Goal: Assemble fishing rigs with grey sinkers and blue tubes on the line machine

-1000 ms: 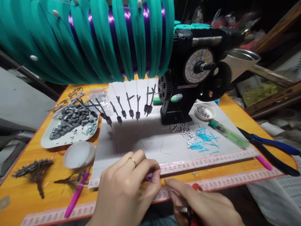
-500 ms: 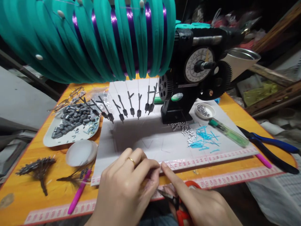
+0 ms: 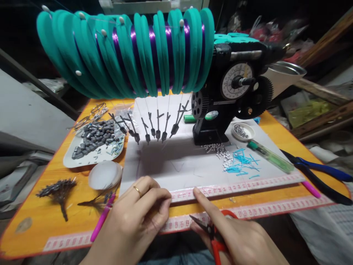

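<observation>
My left hand, with a ring on one finger, is closed in a pinch at the near edge of the white board. Whatever lies between its fingertips is too fine to make out. In my right hand is a pair of red-handled scissors, blades pointing up and left, slightly parted. Its index finger stretches out to touch the pink-numbered measuring tape along the board's edge. The two hands are apart, with the tape between them.
Above hang teal spools of purple wire, with dark weights dangling below. Beyond are a black geared winder and a tray of dark weights. Blue tubes, pliers and a magenta pen lie around.
My left hand has moved left along the tape, widening the gap to my right hand. The right hand keeps the scissors. The view has shifted, showing more of the spools.
</observation>
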Tool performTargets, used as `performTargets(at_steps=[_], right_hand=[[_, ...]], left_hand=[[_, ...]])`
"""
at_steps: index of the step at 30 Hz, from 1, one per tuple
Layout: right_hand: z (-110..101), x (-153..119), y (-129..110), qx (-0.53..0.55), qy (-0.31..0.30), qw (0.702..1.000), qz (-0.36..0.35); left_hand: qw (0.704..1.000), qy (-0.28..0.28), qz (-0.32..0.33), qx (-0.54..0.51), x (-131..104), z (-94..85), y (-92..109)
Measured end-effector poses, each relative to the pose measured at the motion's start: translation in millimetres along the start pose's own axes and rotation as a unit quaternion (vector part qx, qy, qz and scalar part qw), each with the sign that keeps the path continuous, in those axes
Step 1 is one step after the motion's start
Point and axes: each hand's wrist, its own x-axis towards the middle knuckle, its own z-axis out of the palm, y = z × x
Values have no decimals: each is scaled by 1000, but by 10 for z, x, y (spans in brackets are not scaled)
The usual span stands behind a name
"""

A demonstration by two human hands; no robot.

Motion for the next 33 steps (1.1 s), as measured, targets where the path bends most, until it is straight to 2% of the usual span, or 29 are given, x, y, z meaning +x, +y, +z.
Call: performTargets(at_steps=[13, 16, 24, 33], right_hand=[[34, -29, -29, 28, -4, 999, 30], [35, -11, -52, 8, 12, 999, 48], [151, -47, -44, -10, 54, 998, 34], [222, -115, -26, 16, 64, 997, 40]], left_hand=[[1000, 12, 8, 2, 15, 12, -3], [1000, 9, 19, 13, 23, 5, -12], [999, -8, 29, 14, 86, -38, -45], [998, 0, 46, 42, 123, -30, -37]])
